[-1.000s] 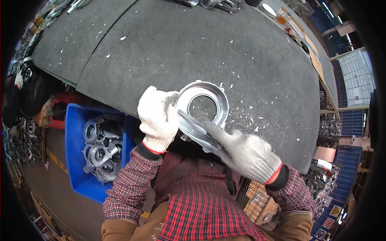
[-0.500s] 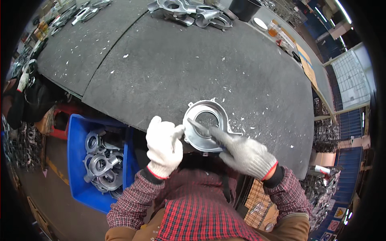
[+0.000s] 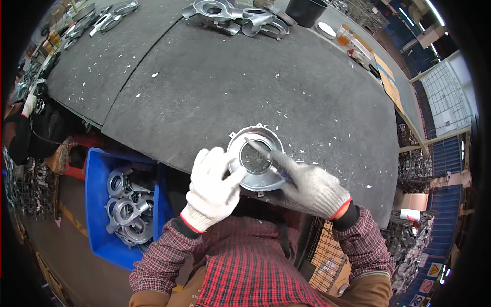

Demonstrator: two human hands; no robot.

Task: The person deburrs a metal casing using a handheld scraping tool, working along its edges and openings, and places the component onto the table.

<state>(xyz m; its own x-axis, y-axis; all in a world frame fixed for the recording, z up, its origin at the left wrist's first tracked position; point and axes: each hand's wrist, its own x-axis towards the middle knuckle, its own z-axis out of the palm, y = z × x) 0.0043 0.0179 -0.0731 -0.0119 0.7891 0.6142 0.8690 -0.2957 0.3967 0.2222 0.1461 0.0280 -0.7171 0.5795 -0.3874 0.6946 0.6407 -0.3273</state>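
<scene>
A round silver metal casting [image 3: 261,182] with a wide central opening and small lugs lies on the dark table near its front edge. My left hand [image 3: 214,187], in a white knit glove, holds the casting's left rim, with thumb and fingers around the edge. My right hand [image 3: 318,188], in a greyish glove, is closed around a slim grey file-like tool [image 3: 262,149]. The tool's tip reaches over the casting's opening to the inner ring at upper left. Motion blurs the tool and the right fingers, so its exact kind is unclear.
A blue bin [image 3: 95,204] of similar castings stands below the table's left edge. More castings [image 3: 217,11] lie at the back, beside a black bucket [image 3: 306,11]. Pale shavings dot the grey tabletop [image 3: 199,77]. Another person's gloved hand [image 3: 29,104] is at far left.
My left hand has moved right, farther over the casting's left rim, its fingers more spread. The casting sits slightly farther left in view. The tool has shifted a little across the opening.
</scene>
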